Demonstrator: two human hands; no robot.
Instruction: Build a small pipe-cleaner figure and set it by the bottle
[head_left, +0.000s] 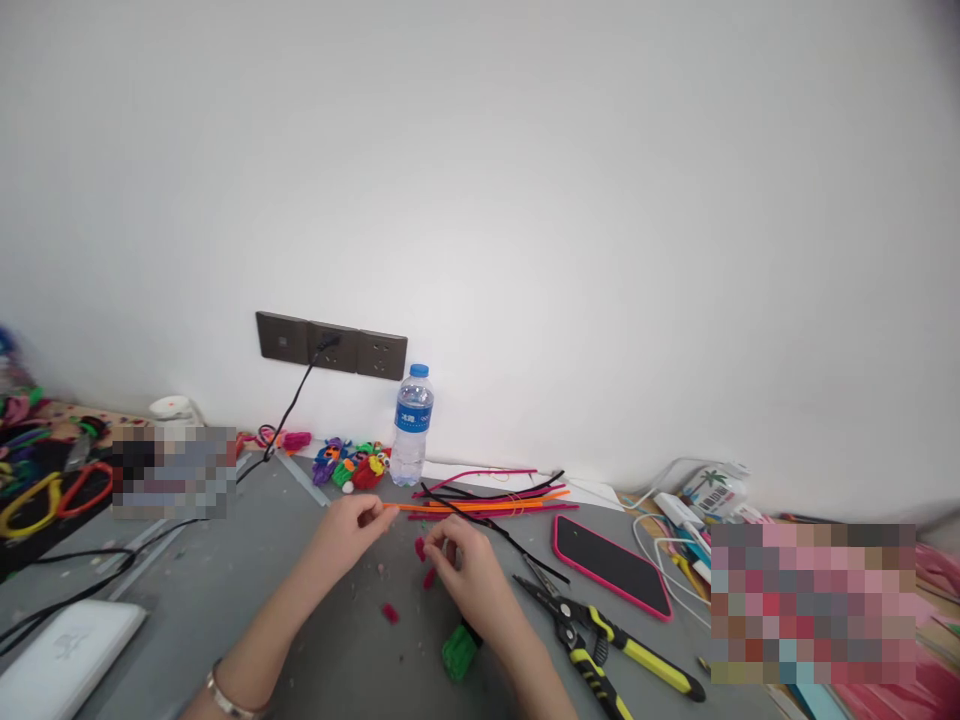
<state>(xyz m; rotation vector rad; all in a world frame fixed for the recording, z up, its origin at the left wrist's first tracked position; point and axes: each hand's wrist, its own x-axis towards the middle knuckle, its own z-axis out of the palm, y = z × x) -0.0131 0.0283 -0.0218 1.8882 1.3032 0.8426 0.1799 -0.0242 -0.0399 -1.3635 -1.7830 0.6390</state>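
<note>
My left hand point(365, 522) pinches the end of a thin orange stem point(409, 507) above the grey table point(337, 640). To its right, my right hand point(457, 560) has its fingers curled together over small dark-pink pieces point(421, 548); whether it holds anything is too small to tell. Behind both hands lie pink, orange and black stems point(517, 503). Another dark-pink piece point(390, 613) rests on the table between my forearms. A green fuzzy bundle point(459, 652) lies beside my right wrist.
Yellow-black pliers point(585, 630) and a pink-edged phone point(611, 566) lie on the right. A water bottle point(412, 425) stands by the wall near colourful fuzzy figures point(352, 465). Scissors point(56, 500), black cables point(112, 560) and a white box point(71, 655) are on the left.
</note>
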